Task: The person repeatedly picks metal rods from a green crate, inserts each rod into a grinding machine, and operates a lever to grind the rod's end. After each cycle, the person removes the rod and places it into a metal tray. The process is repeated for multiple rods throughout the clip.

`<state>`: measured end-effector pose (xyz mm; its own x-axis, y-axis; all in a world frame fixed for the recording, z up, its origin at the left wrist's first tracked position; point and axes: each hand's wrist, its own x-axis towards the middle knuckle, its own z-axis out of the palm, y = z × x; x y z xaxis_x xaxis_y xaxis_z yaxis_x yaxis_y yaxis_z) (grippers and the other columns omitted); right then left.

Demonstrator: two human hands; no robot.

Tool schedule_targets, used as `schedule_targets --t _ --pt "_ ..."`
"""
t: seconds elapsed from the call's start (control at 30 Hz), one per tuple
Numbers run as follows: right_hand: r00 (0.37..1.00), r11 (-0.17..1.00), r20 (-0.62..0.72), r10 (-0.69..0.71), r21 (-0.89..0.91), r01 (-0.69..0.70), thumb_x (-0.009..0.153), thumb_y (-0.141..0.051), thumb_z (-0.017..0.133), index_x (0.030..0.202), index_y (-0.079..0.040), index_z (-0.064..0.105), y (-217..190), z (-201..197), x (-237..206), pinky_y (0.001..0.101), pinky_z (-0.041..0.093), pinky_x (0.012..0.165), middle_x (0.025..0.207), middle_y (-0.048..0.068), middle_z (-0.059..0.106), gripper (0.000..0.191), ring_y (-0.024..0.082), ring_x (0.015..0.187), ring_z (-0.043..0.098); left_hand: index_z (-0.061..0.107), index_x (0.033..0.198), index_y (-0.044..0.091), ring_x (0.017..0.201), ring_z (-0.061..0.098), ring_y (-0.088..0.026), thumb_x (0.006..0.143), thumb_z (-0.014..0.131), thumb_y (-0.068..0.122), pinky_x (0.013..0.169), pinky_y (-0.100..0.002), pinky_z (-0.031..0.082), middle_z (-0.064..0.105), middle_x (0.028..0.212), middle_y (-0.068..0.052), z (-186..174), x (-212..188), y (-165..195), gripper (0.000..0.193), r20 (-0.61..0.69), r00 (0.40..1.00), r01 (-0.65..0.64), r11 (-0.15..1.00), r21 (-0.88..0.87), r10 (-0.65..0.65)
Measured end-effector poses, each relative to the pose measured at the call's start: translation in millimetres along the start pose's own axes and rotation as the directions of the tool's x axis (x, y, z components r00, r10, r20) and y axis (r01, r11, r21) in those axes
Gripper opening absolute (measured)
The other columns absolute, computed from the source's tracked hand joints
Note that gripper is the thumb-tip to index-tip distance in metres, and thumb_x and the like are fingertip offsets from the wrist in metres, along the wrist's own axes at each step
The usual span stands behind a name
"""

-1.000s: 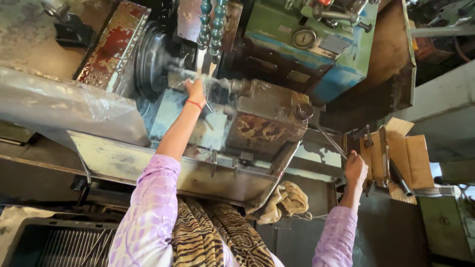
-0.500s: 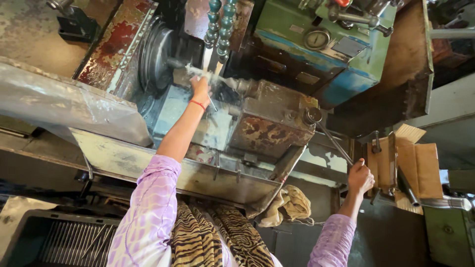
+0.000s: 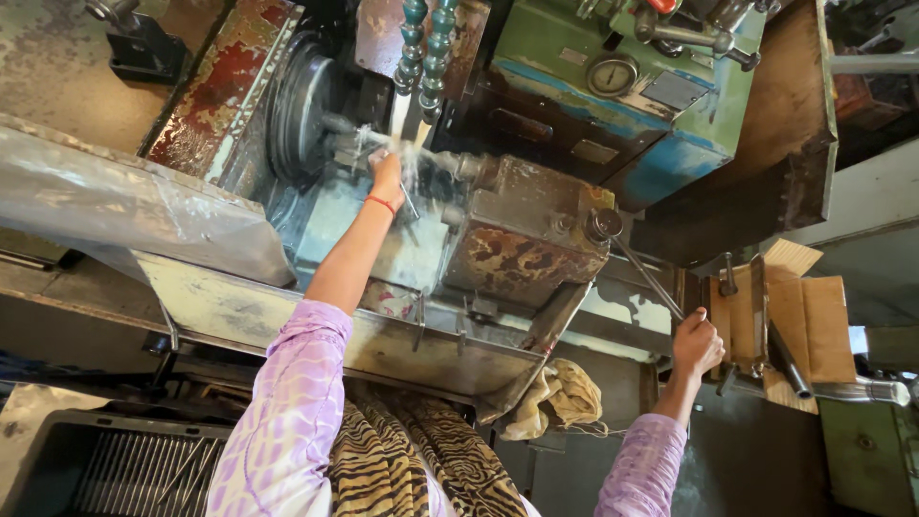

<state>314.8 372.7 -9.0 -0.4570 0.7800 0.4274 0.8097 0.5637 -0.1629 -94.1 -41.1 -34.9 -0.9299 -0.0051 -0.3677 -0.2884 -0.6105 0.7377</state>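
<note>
My left hand [image 3: 388, 175] reaches into the work zone of the machine [image 3: 522, 239], at the workpiece [image 3: 356, 146] beside the round chuck [image 3: 304, 101], under liquid streaming from two segmented teal coolant hoses [image 3: 428, 43]. Spray hides the fingers; I cannot tell whether they are closed on the part. My right hand [image 3: 697, 343] is clamped in a fist around the end of a thin lever rod [image 3: 647, 277] running up to a knob on the rusty housing. Brown cardboard pieces [image 3: 809, 321] lie just beside that hand. A round gauge [image 3: 613, 75] and a grey rectangular plate [image 3: 672, 91] sit on the green panel above. A beige rag [image 3: 560, 397] hangs below the tray.
</note>
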Motion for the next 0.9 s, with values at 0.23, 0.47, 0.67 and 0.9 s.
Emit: schedule_targets --t 0.23,0.47,0.67,0.9 --pt "0.998 0.997 -0.021 0.063 -0.032 -0.064 0.114 -0.048 0.041 0.085 -0.002 0.076 -6 0 -6 0.0615 0.053 0.077 0.085 0.030 0.070 0.065 0.053 0.084 0.068 0.046 0.130 0.033 0.075 0.056 -0.018 0.093 0.064 0.021 0.064 -0.042 0.047 0.057 0.093 0.001 -10 0 6 0.042 0.073 0.987 0.138 0.990 0.043 -0.141" --pt "0.993 0.992 -0.024 0.111 -0.059 -0.113 0.112 -0.049 0.044 0.087 -0.006 0.077 -7 -1 -23 0.0624 0.053 0.074 0.084 0.029 0.070 0.060 0.053 0.082 0.068 0.044 0.126 0.030 0.082 0.061 -0.021 0.093 0.062 0.012 0.071 -0.046 0.053 0.058 0.100 -0.002 -9 3 11 0.041 0.096 0.977 0.196 0.980 -0.027 -0.193" --pt "0.989 0.995 -0.117 0.086 -0.032 -0.090 0.110 -0.046 0.048 0.082 -0.004 0.077 -11 -1 -4 0.0615 0.053 0.069 0.079 0.028 0.070 0.057 0.052 0.077 0.067 0.048 0.121 0.013 0.086 0.062 -0.024 0.099 0.068 0.011 0.069 -0.042 0.052 0.057 0.101 -0.007 5 2 -1 0.030 0.223 0.973 0.064 0.998 -0.009 -0.061" --pt "0.973 0.996 -0.217 0.084 0.016 -0.083 0.108 -0.039 0.052 0.077 -0.002 0.074 -15 5 -2 0.0613 0.052 0.067 0.074 0.026 0.068 0.053 0.051 0.070 0.066 0.039 0.122 0.023 0.101 0.060 -0.020 0.091 0.067 0.006 0.083 -0.053 0.055 0.049 0.119 0.000 17 -4 -2 0.045 0.270 0.961 -0.033 0.995 -0.090 0.057"
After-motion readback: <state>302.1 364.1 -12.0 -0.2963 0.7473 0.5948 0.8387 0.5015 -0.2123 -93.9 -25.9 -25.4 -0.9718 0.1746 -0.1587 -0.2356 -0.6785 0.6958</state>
